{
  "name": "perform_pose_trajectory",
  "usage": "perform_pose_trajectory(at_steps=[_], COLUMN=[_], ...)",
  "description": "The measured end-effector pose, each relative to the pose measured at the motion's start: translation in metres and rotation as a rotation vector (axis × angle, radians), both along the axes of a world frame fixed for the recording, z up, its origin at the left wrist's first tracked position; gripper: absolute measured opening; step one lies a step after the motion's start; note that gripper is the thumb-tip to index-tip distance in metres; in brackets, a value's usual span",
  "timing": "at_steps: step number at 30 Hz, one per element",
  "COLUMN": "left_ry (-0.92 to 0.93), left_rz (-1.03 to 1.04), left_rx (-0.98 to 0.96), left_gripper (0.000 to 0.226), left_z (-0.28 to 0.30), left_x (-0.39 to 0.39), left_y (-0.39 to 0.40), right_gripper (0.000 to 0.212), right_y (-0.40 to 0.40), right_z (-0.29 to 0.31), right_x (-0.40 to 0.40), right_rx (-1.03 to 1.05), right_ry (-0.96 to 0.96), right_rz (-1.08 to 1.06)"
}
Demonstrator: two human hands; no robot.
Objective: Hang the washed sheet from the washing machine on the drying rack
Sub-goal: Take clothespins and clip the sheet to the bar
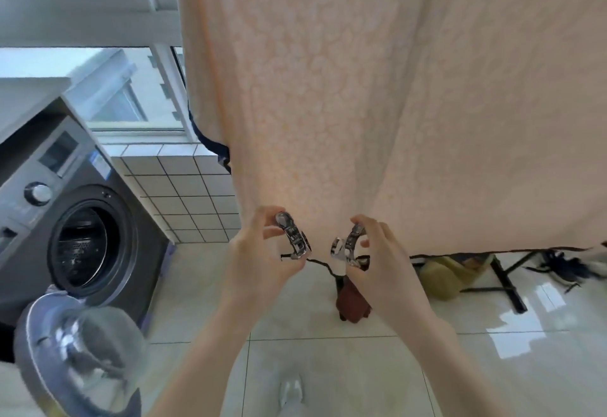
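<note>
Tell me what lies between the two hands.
In the head view, the left hand and right hand each hold a metal clip. Between the clips runs a dark cord, with the hanging sheet behind and floor below.

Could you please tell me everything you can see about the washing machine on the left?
The washing machine is a grey front-loader standing at the left on the pale tiled floor, beside a low white-tiled wall under the window. Its panel carries a round silver dial and a small display. The round door, grey-rimmed with a clear bowl-shaped window, hangs fully open toward the camera. The perforated metal drum looks empty. Neither hand touches it.
</note>
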State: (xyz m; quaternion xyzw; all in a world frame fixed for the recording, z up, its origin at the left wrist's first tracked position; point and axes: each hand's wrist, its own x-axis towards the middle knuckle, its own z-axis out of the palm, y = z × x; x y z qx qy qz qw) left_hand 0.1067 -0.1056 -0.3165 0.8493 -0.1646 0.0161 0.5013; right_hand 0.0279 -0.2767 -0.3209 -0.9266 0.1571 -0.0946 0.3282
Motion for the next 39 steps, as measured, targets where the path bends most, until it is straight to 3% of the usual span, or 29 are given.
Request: perform_pose_trajectory(at_steps=[8,21,39], left_ry=[-0.144,-0.381,-0.822], left_rz=[-0.025,-0.032,0.143], left_rx=[-0.083,-0.139,-0.008], left_gripper=[0.060,0.060,0.068], left_z=[0.029,0.114,0.273], left_x=[0.060,0.179,0.202], left_y=[-0.060,-0.117,-0.127], right_gripper=[0.062,0.063,0.072], right_y=[-0.061,-0.139,-0.173], right_z=[0.022,0.127,0.278], right_x=[0.061,0.182,0.237], right_rx=[-0.113,-0.263,-0.533], right_ry=[-0.133,-0.371,-0.642], right_rz=[-0.024,0.048,0.308])
